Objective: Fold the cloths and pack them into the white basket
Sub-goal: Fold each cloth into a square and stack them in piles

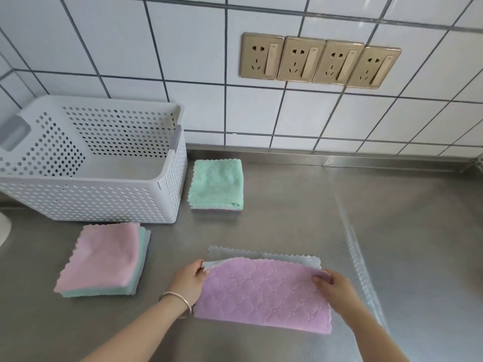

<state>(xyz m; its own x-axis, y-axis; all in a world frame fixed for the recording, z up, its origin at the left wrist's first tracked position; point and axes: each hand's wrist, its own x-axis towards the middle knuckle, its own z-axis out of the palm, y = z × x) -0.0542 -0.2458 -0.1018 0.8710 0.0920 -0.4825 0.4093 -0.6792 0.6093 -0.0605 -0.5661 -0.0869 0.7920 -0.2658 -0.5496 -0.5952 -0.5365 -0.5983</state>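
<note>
We see four gold wall plugs (320,61) on the white tile wall (183,48) above our shiny metal counter (392,231).

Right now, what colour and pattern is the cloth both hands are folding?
Head view: the cloth is pink-lilac with a quilted diamond pattern; its underside is grey.

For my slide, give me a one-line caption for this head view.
Both hands, left and right, fold a purple cloth on the steel counter near the white basket.
</note>
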